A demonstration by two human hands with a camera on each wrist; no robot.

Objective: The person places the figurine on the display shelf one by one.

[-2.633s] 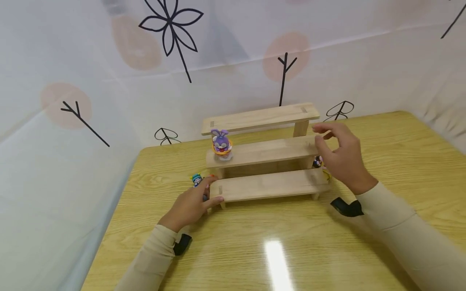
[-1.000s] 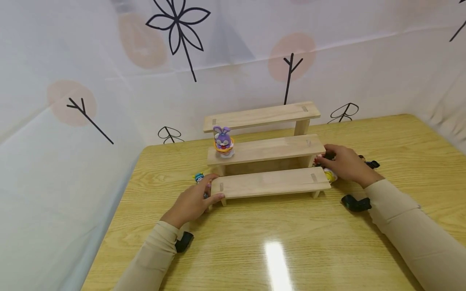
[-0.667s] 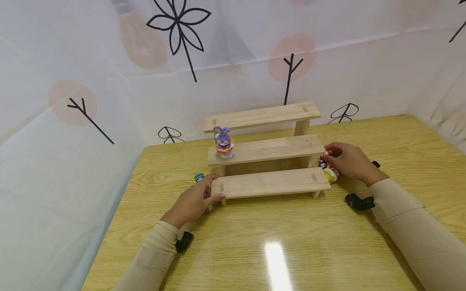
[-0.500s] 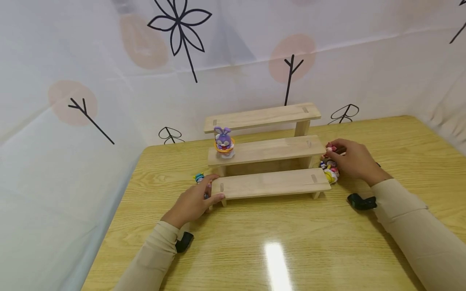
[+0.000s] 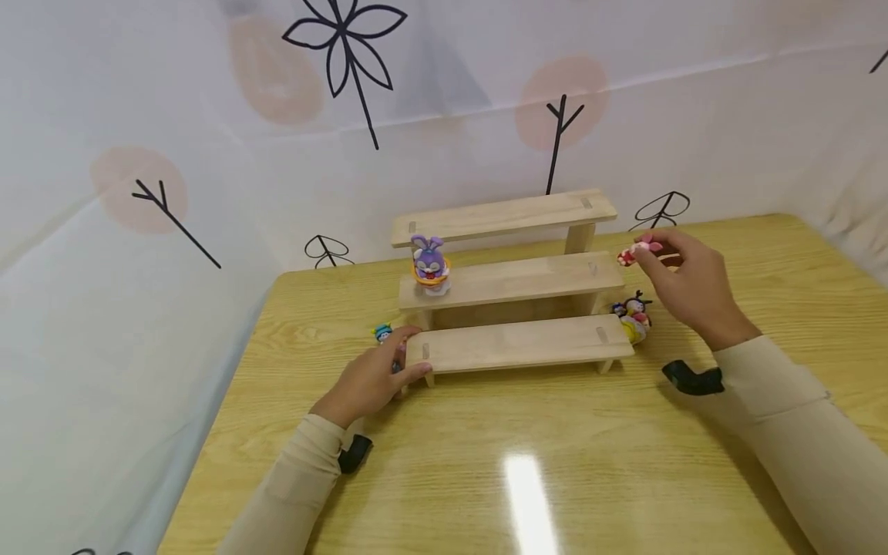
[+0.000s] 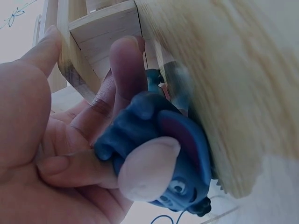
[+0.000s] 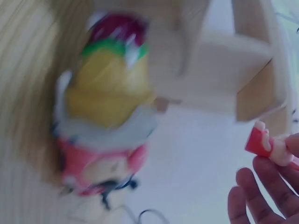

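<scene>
In the head view my right hand (image 5: 694, 289) pinches a small pink figurine with red clothing (image 5: 639, 250), tilted in the air off the right end of a three-tier wooden display shelf (image 5: 520, 343). The right wrist view shows the same pink figurine (image 7: 264, 142) at the fingertips. My left hand (image 5: 368, 381) grips the left end of the lowest tier, thumb along the front edge. Close by its curled fingers is a blue donkey figurine (image 6: 163, 163), mostly hidden from above. A purple rabbit figurine (image 5: 430, 266) stands at the left of the middle tier.
Several figurines (image 5: 634, 317) cluster on the table (image 5: 444, 462) against the shelf's right end. A teal-capped figurine (image 5: 382, 332) stands beyond the left hand. A patterned white cloth (image 5: 472, 154) hangs behind the table.
My right hand went down to the figurines beside the shelf, took hold of the pink one and lifted it up. My left hand keeps its grip on the shelf.
</scene>
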